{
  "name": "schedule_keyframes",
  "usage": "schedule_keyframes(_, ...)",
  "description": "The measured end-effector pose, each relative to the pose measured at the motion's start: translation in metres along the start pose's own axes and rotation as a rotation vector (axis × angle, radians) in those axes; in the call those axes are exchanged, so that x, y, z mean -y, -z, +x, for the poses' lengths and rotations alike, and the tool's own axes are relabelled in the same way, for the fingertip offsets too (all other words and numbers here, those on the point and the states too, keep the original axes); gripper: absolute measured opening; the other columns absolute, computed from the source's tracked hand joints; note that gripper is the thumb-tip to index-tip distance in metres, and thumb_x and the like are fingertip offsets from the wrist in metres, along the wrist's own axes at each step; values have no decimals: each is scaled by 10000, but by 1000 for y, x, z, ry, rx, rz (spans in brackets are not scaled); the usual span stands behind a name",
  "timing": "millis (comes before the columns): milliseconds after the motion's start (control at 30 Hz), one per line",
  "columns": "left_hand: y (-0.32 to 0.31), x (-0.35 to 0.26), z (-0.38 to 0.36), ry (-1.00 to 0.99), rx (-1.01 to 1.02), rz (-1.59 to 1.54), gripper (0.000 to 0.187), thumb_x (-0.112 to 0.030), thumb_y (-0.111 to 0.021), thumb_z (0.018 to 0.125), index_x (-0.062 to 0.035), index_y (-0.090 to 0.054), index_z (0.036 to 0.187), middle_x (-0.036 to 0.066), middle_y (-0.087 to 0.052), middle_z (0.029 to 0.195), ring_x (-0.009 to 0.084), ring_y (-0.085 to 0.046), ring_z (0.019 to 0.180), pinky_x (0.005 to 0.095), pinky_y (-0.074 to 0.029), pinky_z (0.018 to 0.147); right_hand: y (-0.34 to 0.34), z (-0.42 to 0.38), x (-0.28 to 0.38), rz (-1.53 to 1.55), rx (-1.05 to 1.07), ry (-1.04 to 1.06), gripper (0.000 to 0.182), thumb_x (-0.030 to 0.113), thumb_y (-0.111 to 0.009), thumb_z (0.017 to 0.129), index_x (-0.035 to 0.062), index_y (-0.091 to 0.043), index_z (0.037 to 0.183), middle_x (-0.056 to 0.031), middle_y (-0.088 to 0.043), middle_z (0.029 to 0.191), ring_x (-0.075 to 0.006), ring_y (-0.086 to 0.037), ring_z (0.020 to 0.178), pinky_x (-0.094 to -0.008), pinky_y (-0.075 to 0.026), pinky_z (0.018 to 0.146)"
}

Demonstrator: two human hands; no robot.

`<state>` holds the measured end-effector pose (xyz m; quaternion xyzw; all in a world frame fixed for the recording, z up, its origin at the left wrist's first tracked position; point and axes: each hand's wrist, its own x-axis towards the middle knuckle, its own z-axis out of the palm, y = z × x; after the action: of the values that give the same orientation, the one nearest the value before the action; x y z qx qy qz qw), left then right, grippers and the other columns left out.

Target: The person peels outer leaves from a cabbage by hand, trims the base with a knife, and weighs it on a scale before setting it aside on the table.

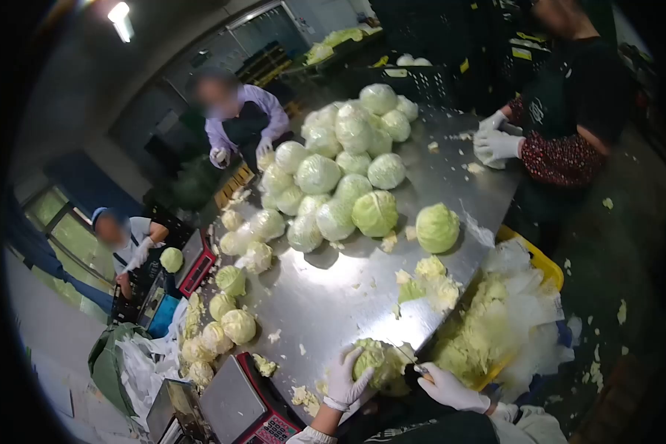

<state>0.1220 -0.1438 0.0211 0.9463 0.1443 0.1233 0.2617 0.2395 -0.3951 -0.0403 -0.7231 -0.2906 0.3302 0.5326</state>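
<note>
My left hand [347, 379], in a white glove, grips a green cabbage [377, 360] from its left side at the near edge of the steel table. My right hand [453, 388], also gloved, is closed around the dark handle of a knife [406, 355]. Its thin blade points up and left, overlapping the right side of the cabbage. Trimmed leaves [431, 284] lie on the table beyond it, and a whole unwrapped cabbage [437, 228] sits farther back.
Wrapped cabbages [318, 174] are heaped across the steel table [296, 296]. Bare cabbages [238, 326] line its left side by a red scale [238, 403]. At right, a yellow crate [553, 270] overflows with leaves and plastic. Several co-workers stand around, one [570, 111] handling something at the right edge.
</note>
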Motion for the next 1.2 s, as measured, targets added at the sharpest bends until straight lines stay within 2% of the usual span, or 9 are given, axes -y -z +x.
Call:
schedule_keyframes(67,-5,-9,-8,-29,-107,-14,503,-299,-760,901,-35,-612,1303,229,-552,1303,421,-547,1211,486,-454,1035,-2,-2,6,-22,49,-33,320,221,-576,1011,-5,-514,1228,-254,-678,934,-440,-669,869,-471,-519,747)
schedule_keyframes(200,-25,7,-19,-31,-228,-32,568,-298,-790,864,3,-563,1289,242,-574,1284,425,-554,1205,490,-450,1042,-9,2,21,-87,74,-61,325,224,-571,1013,10,-501,1248,-242,-676,932,-435,-673,872,-475,-522,749)
schedule_keyframes(300,-33,17,-24,25,-296,-217,587,-282,-791,858,14,-522,1288,252,-580,1286,425,-559,1201,492,-446,1047,-23,5,28,-114,69,-66,342,222,-580,1005,11,-503,1262,-238,-679,931,-427,-679,875,-474,-531,748)
schedule_keyframes(467,-33,8,-18,23,-331,-37,504,-209,-741,892,24,-509,1274,259,-578,1295,434,-558,1191,494,-439,1046,-49,6,30,-153,50,-20,389,212,-588,991,8,-473,1302,-243,-680,1001,-432,-687,863,-491,-552,751)
schedule_keyframes(567,-38,11,-17,43,-365,-96,492,-197,-733,895,34,-509,1268,263,-578,1290,441,-557,1182,501,-437,1041,-59,9,31,-213,71,-30,374,207,-574,994,-10,-463,1277,-255,-665,1029,-444,-687,830,-505,-561,733)
schedule_keyframes(800,-38,2,-12,57,-406,-59,475,-192,-740,889,39,-524,1243,267,-581,1263,449,-555,1170,514,-435,1028,-69,27,32,-503,-14,-61,243,204,-567,989,-4,-503,1096,-250,-652,978,-436,-689,806,-528,-563,720)
schedule_keyframes(1033,-41,-6,-3,121,-449,33,500,-215,-753,880,42,-525,1243,268,-585,1237,463,-549,1163,529,-434,1017,-67,42,32,-489,-19,-93,263,195,-564,987,-33,-476,1086,-291,-663,907,-481,-665,784,-563,-538,718)
schedule_keyframes(1100,-41,-13,-9,143,-474,39,512,-231,-753,880,42,-523,1247,266,-588,1231,462,-549,1162,534,-428,1020,-60,35,41,-538,20,-87,278,214,-544,998,-34,-471,1099,-295,-672,894,-491,-668,792,-565,-541,729)
schedule_keyframes(1200,-42,-14,-24,70,-434,98,541,-287,-731,894,36,-510,1269,260,-568,1274,462,-521,1213,556,-396,1050,-53,20,63,-585,160,-211,284,224,-514,1006,-37,-482,1113,-305,-683,886,-486,-693,819,-571,-551,750)
